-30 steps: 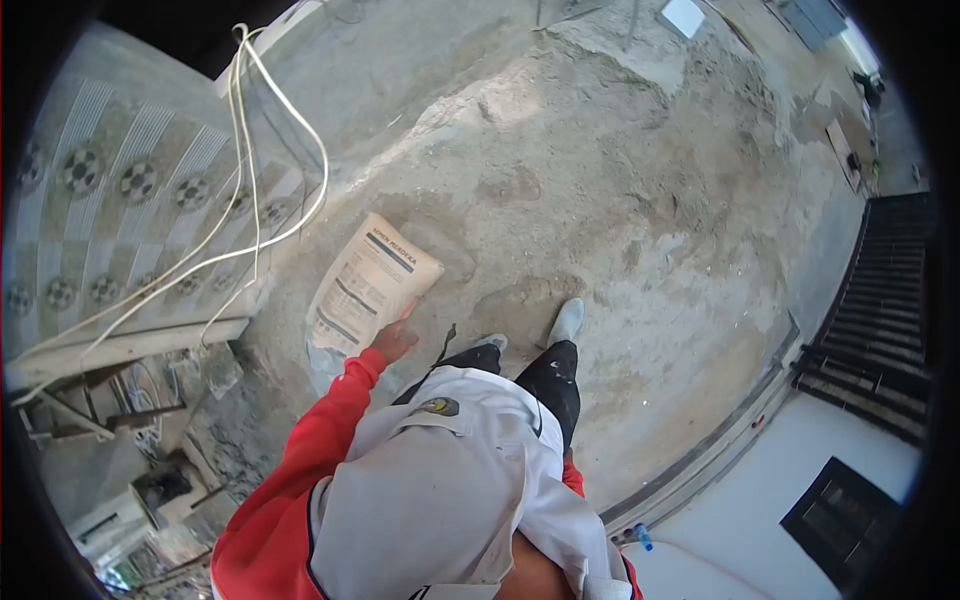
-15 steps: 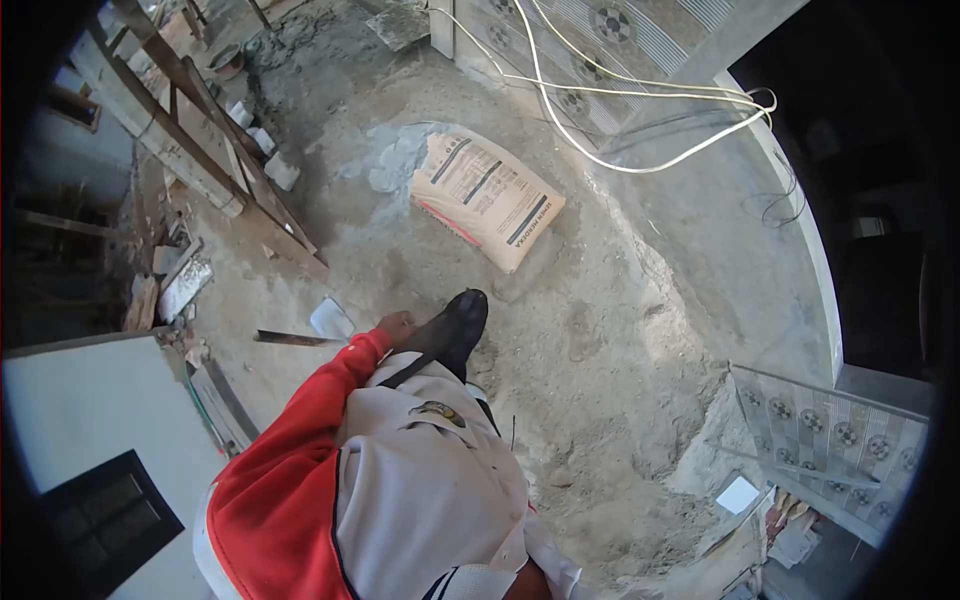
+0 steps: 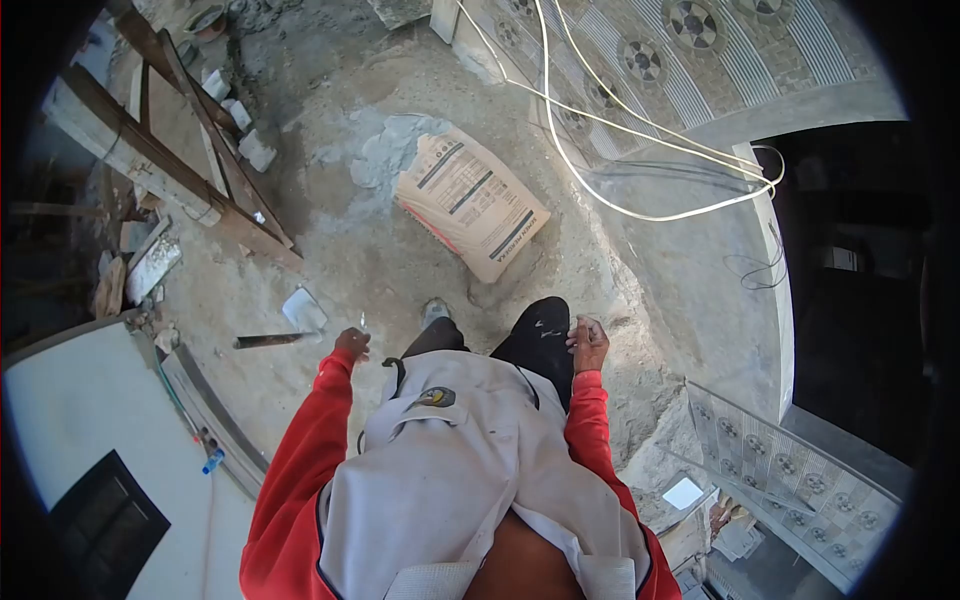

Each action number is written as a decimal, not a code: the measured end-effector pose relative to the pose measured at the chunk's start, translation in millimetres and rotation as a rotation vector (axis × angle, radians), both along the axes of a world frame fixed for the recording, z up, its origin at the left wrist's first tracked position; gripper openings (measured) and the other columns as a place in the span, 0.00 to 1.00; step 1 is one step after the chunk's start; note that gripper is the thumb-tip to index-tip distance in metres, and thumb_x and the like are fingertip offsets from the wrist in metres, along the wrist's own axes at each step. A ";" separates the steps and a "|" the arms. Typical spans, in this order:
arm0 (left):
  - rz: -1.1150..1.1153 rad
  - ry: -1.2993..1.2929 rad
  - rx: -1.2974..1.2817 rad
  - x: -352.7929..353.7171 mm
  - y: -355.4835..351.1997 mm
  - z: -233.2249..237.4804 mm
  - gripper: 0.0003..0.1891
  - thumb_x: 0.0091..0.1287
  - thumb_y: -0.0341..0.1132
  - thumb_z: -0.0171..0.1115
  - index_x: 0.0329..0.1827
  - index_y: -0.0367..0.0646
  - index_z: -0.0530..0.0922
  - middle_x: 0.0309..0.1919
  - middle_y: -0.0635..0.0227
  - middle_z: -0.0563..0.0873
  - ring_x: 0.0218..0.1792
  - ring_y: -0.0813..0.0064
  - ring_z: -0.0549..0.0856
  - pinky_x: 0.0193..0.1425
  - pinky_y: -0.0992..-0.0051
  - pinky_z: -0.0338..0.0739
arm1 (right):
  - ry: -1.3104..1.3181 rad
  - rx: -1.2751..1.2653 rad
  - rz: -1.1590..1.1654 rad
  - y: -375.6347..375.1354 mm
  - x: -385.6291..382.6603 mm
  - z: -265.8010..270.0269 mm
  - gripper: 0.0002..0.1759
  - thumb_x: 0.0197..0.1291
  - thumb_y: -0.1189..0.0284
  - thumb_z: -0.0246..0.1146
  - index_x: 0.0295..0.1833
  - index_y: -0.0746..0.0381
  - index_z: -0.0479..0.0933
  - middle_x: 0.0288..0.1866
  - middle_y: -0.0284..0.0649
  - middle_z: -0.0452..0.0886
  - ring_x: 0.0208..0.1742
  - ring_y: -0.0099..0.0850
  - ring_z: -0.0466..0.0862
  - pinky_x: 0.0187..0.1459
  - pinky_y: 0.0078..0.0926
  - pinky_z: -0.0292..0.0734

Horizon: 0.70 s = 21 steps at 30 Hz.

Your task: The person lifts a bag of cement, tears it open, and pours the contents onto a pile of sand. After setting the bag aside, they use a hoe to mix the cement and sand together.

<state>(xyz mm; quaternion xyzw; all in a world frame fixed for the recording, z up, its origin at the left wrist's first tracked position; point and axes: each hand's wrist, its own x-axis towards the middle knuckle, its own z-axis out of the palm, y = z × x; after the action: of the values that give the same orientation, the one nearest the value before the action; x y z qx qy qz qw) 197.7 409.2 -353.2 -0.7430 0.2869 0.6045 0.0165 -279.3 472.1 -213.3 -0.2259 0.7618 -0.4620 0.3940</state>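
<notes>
Red sleeves run down both sides of the light grey shirt. My left hand point(image 3: 352, 344) hangs beside my leg over the concrete floor, its fingers loosely curled; whether it holds anything is too small to tell. Next to my other dark trouser leg is my right hand point(image 3: 588, 343), fingers bent, with a small pale spot near the fingertips that I cannot make out. Ahead of my feet a paper cement sack point(image 3: 475, 205) lies on the floor, with grey powder point(image 3: 395, 150) spilled at its upper left end. Neither hand touches the sack.
Wooden beams point(image 3: 150, 165) lean at the left, near white blocks point(image 3: 257, 150). A white piece point(image 3: 303, 310) and a dark stick point(image 3: 270, 341) lie left of my left hand. Pale cable point(image 3: 640, 215) loops over the ledge at the upper right. Patterned tiles point(image 3: 790, 470) stand lower right.
My right hand and sleeve have come into view. My left hand has shifted left and slightly down. My legs now show apart, and the view has turned and moved a little to the right.
</notes>
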 end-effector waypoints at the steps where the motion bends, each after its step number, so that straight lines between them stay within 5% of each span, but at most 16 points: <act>1: 0.062 0.052 -0.042 -14.1 -21.8 0.5 0.12 0.59 0.40 0.59 0.40 0.42 0.73 0.24 0.58 0.83 0.17 0.66 0.82 0.18 0.70 0.76 | 0.036 -0.010 -0.019 -16.4 -7.8 7.5 0.14 0.61 0.62 0.57 0.43 0.62 0.75 0.23 0.33 0.76 0.20 0.17 0.73 0.20 0.13 0.66; 4: 0.165 0.201 -0.141 -74.5 -79.7 -4.2 0.11 0.58 0.39 0.60 0.37 0.42 0.73 0.22 0.58 0.82 0.16 0.68 0.80 0.18 0.72 0.77 | 0.065 -0.085 -0.028 -65.8 -34.8 29.7 0.16 0.62 0.60 0.57 0.43 0.63 0.75 0.23 0.32 0.76 0.20 0.17 0.73 0.21 0.13 0.66; 10: -0.090 0.327 -0.221 -266.6 -211.0 32.9 0.12 0.61 0.40 0.57 0.40 0.40 0.73 0.22 0.61 0.82 0.15 0.75 0.78 0.19 0.75 0.74 | 0.060 -0.078 0.202 -201.9 -114.8 47.9 0.17 0.64 0.59 0.54 0.46 0.62 0.75 0.23 0.31 0.74 0.22 0.16 0.72 0.23 0.12 0.65; 15: -0.129 0.435 -0.412 -371.5 -263.6 55.8 0.11 0.63 0.39 0.56 0.39 0.40 0.74 0.21 0.66 0.79 0.17 0.79 0.75 0.21 0.78 0.72 | -0.062 0.038 0.559 -377.0 -171.1 -46.7 0.14 0.63 0.63 0.54 0.47 0.62 0.74 0.24 0.32 0.74 0.22 0.17 0.72 0.23 0.14 0.66; 18: 0.270 0.261 -0.261 -388.7 -243.1 64.3 0.10 0.63 0.39 0.57 0.39 0.41 0.74 0.25 0.69 0.79 0.26 0.82 0.77 0.26 0.79 0.74 | -0.035 0.233 0.783 -450.4 -161.3 -111.3 0.16 0.61 0.64 0.57 0.49 0.63 0.71 0.25 0.34 0.75 0.22 0.19 0.74 0.23 0.16 0.71; 21: 0.578 0.261 -0.154 -385.7 -199.8 43.6 0.12 0.63 0.39 0.57 0.43 0.41 0.74 0.32 0.69 0.80 0.32 0.80 0.79 0.35 0.80 0.76 | -0.315 0.467 0.866 -488.8 -124.1 -147.2 0.18 0.61 0.60 0.57 0.50 0.63 0.71 0.28 0.35 0.74 0.27 0.19 0.74 0.28 0.18 0.72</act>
<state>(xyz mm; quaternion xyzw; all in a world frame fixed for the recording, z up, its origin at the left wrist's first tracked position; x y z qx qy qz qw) -188.0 209.4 -309.6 -0.7090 0.1088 0.6507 -0.2489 -403.3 -16.7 -360.5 -0.3542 0.6126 -0.1026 0.6991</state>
